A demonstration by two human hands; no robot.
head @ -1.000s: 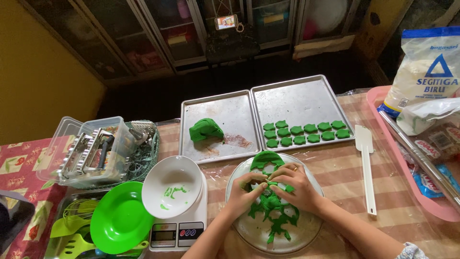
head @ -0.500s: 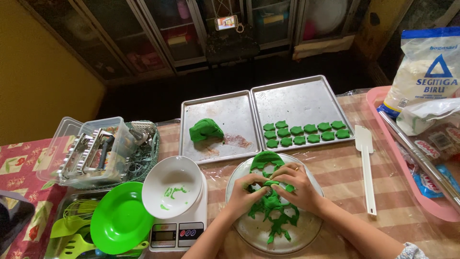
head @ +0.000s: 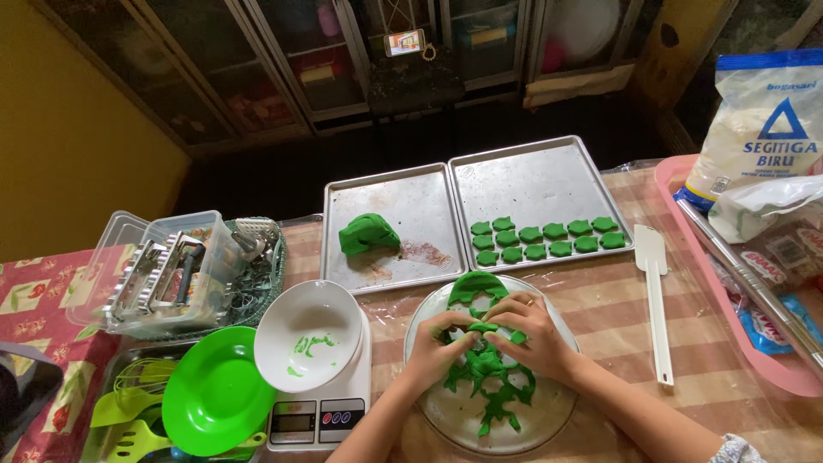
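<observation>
White spatula (head: 656, 296), 2 baking trays (head: 531, 180)

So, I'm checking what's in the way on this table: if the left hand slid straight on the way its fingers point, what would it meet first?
The left hand points up and to the right, into the green dough scraps it already touches. Straight beyond, it would likely meet the right hand, whose fingers press the same dough on the round plate.

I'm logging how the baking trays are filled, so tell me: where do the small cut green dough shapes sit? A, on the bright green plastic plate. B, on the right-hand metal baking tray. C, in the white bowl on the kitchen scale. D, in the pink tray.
B: the small cut green dough shapes lie in two rows along the near edge of the right-hand metal baking tray, while the left-hand metal tray holds only a lump of green dough.
</observation>
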